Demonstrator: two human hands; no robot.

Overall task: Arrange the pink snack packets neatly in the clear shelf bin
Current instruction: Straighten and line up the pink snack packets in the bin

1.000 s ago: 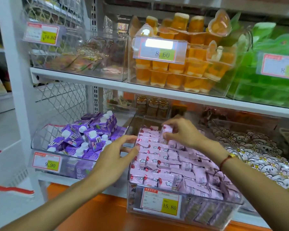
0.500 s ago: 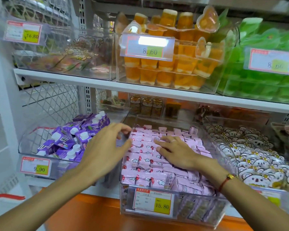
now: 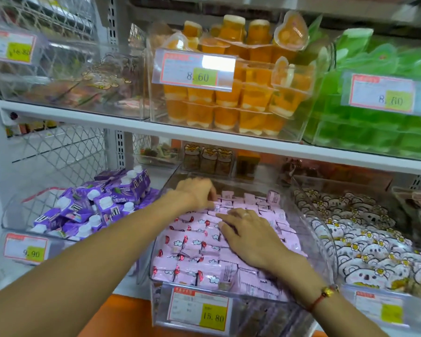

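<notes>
Clear shelf bin full of pink snack packets, lower shelf. Left hand at back rows, fingertips curled, pinching a packet edge. Right hand flat, fingers spread, pressing on packets.

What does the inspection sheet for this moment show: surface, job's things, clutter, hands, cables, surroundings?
Surface: white shelf above, lower shelf mostly hidden.
Job's things: pink snack packets in rows fill the clear bin.
Clutter: one packet stands up at the back.
Hands: left hand fingers back-row packets; right hand lies flat on the packets.
Cables: nothing seen.
Surroundings: purple pouches, orange jelly cups, bear-print packets.
</notes>
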